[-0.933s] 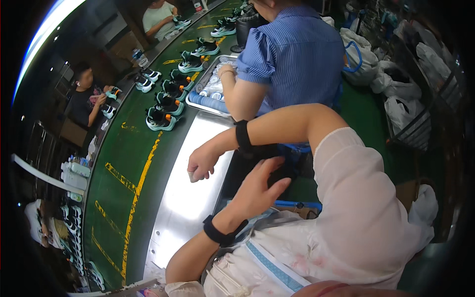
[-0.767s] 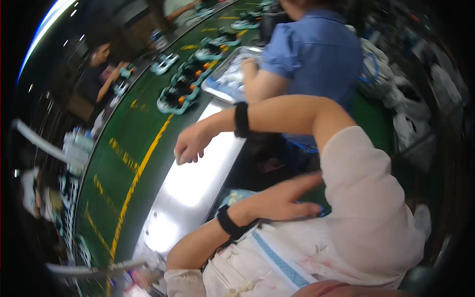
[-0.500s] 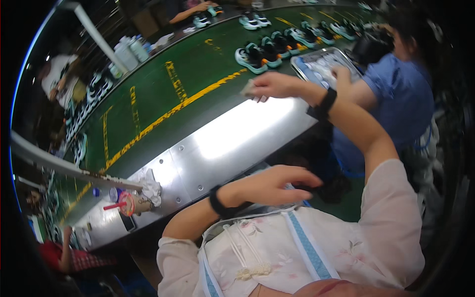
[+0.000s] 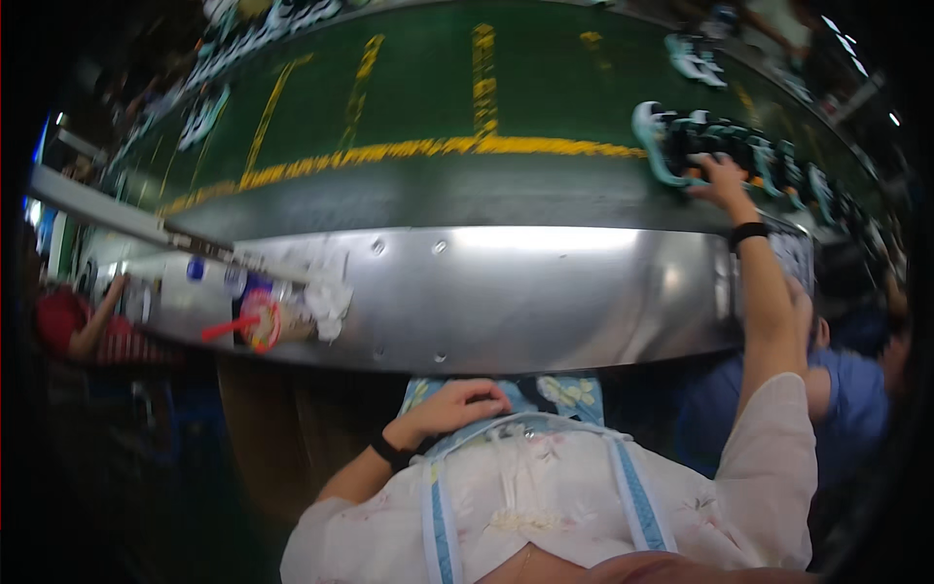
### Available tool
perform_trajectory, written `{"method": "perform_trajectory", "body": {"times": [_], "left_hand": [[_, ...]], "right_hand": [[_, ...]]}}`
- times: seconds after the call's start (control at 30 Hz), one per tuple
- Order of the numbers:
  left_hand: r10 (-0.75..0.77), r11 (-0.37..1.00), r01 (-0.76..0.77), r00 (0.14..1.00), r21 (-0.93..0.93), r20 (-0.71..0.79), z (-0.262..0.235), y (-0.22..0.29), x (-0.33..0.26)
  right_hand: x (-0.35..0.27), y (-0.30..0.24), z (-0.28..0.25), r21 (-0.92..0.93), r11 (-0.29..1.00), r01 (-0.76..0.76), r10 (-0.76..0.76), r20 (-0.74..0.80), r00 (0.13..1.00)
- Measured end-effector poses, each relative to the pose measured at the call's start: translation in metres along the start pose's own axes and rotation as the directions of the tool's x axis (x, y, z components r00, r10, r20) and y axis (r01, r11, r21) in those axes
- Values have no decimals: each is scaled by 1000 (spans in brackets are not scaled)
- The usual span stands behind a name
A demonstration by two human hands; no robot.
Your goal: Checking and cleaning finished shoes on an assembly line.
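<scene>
My right hand point(image 4: 722, 181) reaches out to the nearest end of a row of sports shoes on the belt. Its thumb and fingers are spread at the heel side of the first shoe point(image 4: 654, 146), which is black and mint with a pale sole. Blur hides whether the fingers press on it. My left hand point(image 4: 455, 407) lies low in front of my body against the blue patterned apron point(image 4: 559, 394), its fingers loosely bent and nothing seen in them.
A steel ledge point(image 4: 545, 292) runs between me and the green belt point(image 4: 418, 107) with yellow lines. On the ledge at left are a cup with a red straw point(image 4: 261, 326) and crumpled white tissue point(image 4: 331, 300), below a slanting metal bar point(image 4: 117, 209). A person in blue point(image 4: 851, 399) sits close at right.
My view has turned right. My right hand has reached onto the belt beside the first shoe; the small pale thing it held no longer shows. My left hand has dropped to the apron.
</scene>
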State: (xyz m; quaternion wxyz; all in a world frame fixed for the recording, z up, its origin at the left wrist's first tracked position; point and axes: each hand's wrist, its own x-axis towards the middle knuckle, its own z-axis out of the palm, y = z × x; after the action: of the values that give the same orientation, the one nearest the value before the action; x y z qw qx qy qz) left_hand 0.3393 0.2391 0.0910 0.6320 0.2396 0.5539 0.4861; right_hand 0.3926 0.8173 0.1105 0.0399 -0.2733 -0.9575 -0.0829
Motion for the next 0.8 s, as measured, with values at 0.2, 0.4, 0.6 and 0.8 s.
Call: {"method": "perform_trajectory", "body": {"times": [0.2, 0.4, 0.6, 0.8], "left_hand": [[-17, 1000, 19, 988, 15, -155, -4, -7, 3], [25, 1000, -24, 968, 9, -251, -4, -1, 13], [143, 974, -97, 965, 207, -221, -4, 7, 22], [194, 949, -135, 963, 285, -188, 8, 2, 3]], "right_hand": [[56, 53, 60, 97, 993, -64, 41, 228, 973], [26, -56, -36, 514, 847, -139, -54, 343, 938], [-86, -130, -72, 547, 824, 147, -221, 71, 973], [-147, -156, -87, 390, 881, 267, -285, -13, 958]]}}
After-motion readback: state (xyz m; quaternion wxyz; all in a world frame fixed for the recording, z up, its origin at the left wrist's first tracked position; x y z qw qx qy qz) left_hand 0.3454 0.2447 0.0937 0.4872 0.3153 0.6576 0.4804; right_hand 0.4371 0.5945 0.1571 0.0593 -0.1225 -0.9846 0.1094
